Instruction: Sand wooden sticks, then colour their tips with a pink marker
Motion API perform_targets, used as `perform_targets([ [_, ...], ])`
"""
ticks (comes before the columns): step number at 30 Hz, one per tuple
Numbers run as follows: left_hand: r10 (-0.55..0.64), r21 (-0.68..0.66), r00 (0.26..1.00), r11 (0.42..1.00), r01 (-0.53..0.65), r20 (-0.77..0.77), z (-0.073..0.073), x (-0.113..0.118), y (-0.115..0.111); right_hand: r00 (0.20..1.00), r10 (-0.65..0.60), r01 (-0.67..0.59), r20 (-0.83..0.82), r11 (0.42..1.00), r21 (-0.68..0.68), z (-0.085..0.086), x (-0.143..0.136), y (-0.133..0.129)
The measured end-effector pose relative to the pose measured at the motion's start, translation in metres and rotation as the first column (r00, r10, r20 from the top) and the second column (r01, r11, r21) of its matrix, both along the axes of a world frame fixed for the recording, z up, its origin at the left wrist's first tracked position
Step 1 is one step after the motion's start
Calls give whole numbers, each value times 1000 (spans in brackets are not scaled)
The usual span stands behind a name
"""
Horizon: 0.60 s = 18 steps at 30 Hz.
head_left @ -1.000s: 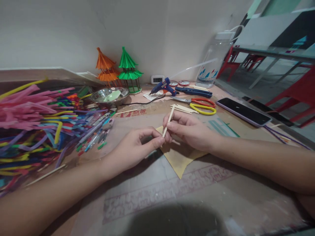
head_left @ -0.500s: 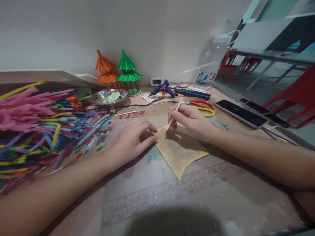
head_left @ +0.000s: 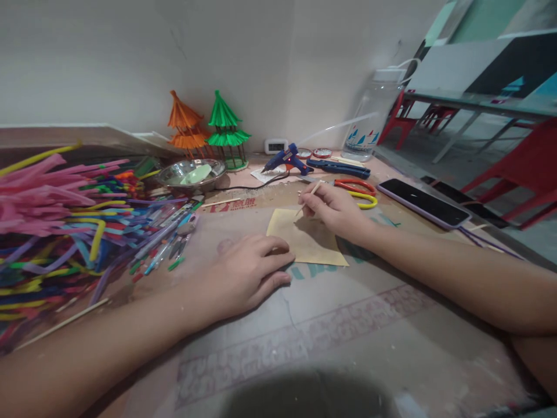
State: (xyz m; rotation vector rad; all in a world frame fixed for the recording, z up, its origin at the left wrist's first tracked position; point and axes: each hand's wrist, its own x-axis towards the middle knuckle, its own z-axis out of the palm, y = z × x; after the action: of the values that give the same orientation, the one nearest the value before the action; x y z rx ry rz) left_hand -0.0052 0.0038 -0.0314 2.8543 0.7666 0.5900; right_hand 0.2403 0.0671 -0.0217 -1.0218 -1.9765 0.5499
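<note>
In the head view, the right hand point(head_left: 328, 212) has its grip pinched nearly closed on a thin wooden stick point(head_left: 310, 197), which slants between thumb and fingers, lower tip pointing down at a sheet of yellow paper point(head_left: 300, 244); whether that tip touches the paper I cannot tell. The paper lies flat on the bench point(head_left: 348, 342), just below and to the left of the right grip. The left hand point(head_left: 252, 273) rests palm down with its grip loosely spread and nothing clasped in it, the longer fingertips touching the paper's near left edge and the thumb on the bench beside it.

Just beyond and to the right of the right grip lie scissors point(head_left: 372, 190) with orange and yellow handles, partly hidden by the hand. Farther beyond that grip are a blue glue gun point(head_left: 285, 158), a small digital clock point(head_left: 276, 146) and a clear water bottle point(head_left: 369, 119). A smartphone point(head_left: 424, 202) lies well to its right. Left of the left grip are pens point(head_left: 163, 249) and a heap of coloured pipe cleaners point(head_left: 43, 197); beyond it stand a metal bowl point(head_left: 167, 175), an orange pagoda model point(head_left: 186, 125) and a green pagoda model point(head_left: 227, 123)
</note>
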Motion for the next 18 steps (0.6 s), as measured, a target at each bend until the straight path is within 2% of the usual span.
perform_targets([
  [5, 77, -3, 991, 997, -77, 108, 4, -8, 18, 993, -20, 13, 119, 998, 58, -2, -1, -4],
  [9, 80, -34, 996, 996, -82, -48, 4, -17, 38, 994, -20, 16, 112, 999, 37, -2, -2, -3],
  [12, 70, -80, 993, 994, -78, -93, 1, -19, 41, 997, -4, 0, 77, 999, 46, 2, -5, -9],
  [15, 77, -92, 996, 992, -81, -45, -2, -16, 38, 995, 54, -56, 79, 998, 28, 10, -11, -24],
  [18, 75, -103, 997, 992, -74, 11, -5, -12, 37, 973, 194, -194, 126, 981, -8, 14, -19, -41],
])
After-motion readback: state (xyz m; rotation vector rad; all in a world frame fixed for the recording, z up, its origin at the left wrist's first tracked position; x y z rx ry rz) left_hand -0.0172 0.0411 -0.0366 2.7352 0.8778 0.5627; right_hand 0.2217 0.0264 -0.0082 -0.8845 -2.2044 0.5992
